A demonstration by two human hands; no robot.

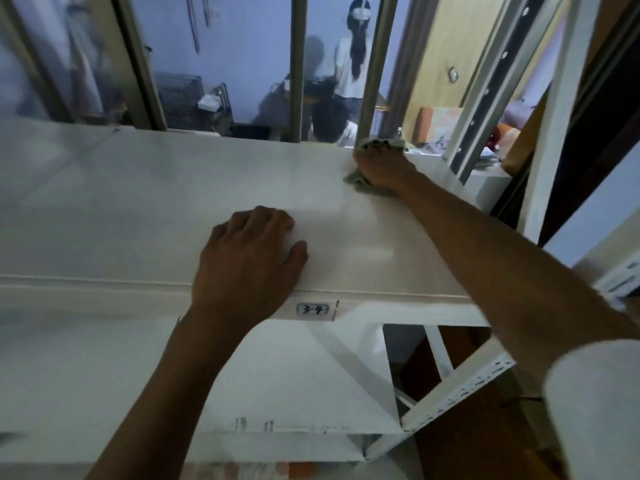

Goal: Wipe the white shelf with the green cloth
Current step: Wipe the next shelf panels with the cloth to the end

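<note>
The white shelf (138, 209) fills the middle of the view as a broad flat top board. My right hand (382, 168) is stretched to the far right corner and presses the crumpled green cloth (363, 187) onto the board; bits of cloth stick out beyond the fingers and under the palm. My left hand (249, 258) lies flat on the near edge of the board with fingers slightly spread and nothing in it. A small label reading 3-4 (312, 310) sits on the front rail below that hand.
A lower white shelf board (277, 375) lies beneath. Perforated white uprights (485, 109) stand at the right. Behind the shelf are metal window bars (298, 64), and through them I see two persons and a wire basket (180, 95). Wooden panels stand at the right.
</note>
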